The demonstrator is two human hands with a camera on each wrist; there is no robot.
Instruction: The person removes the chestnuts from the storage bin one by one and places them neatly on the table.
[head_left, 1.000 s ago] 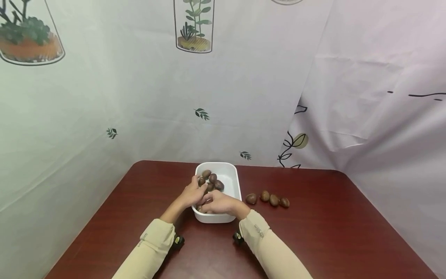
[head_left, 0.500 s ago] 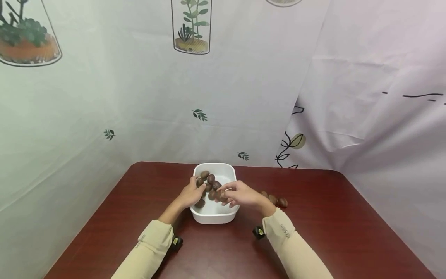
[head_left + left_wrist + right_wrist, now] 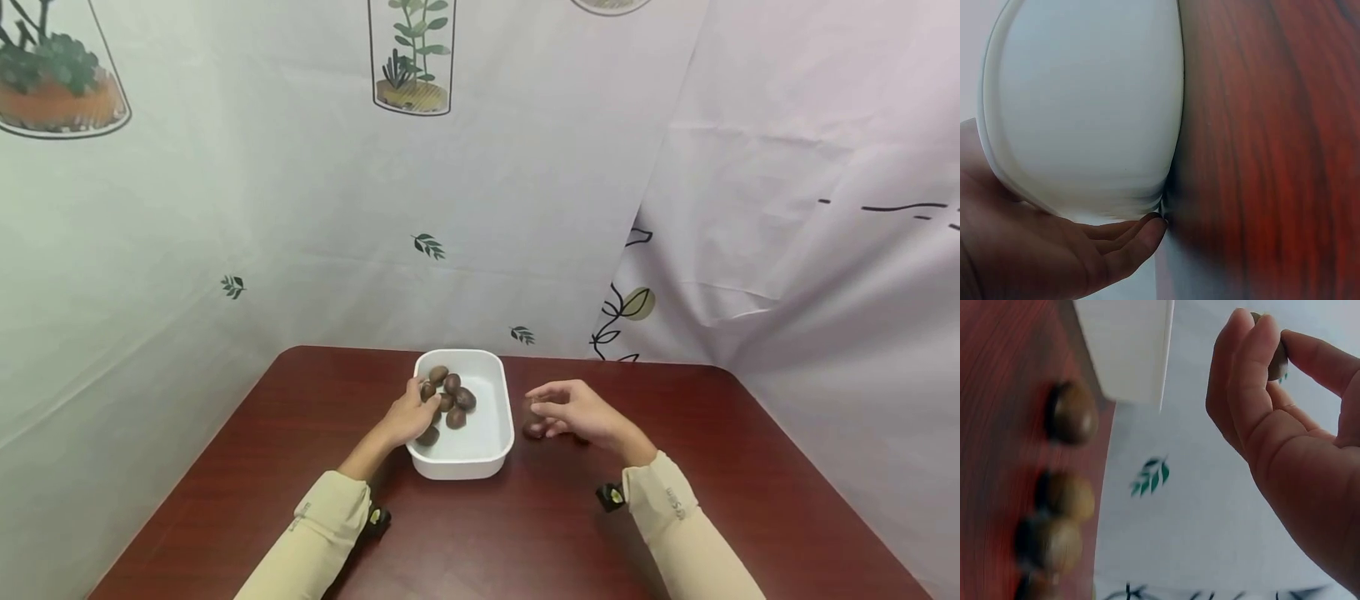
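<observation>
A nut (image 3: pixel 1277 361) is pinched in the right hand (image 3: pixel 573 412), held above the desk (image 3: pixel 675 467) just right of the tub (image 3: pixel 497 457). The left hand (image 3: pixel 408 414), fingers straight, rests against the tub's left wall. The red-brown desk stands before plant-printed sheets (image 3: pixel 225 208). Only the right wrist view shows the pinched nut and the row of nuts (image 3: pixel 1071 412) on the desk. A second ago both hands were in the tub.

A dark red wooden table (image 3: pixel 750 517) stands in a corner. White cloth walls (image 3: pixel 300 208) hang behind it. The cloth has pictures on it: a green plant in a glass jar (image 3: pixel 411 58), another jar with a plant (image 3: pixel 56 79) far to the left, and small green leaves (image 3: pixel 428 245).
</observation>
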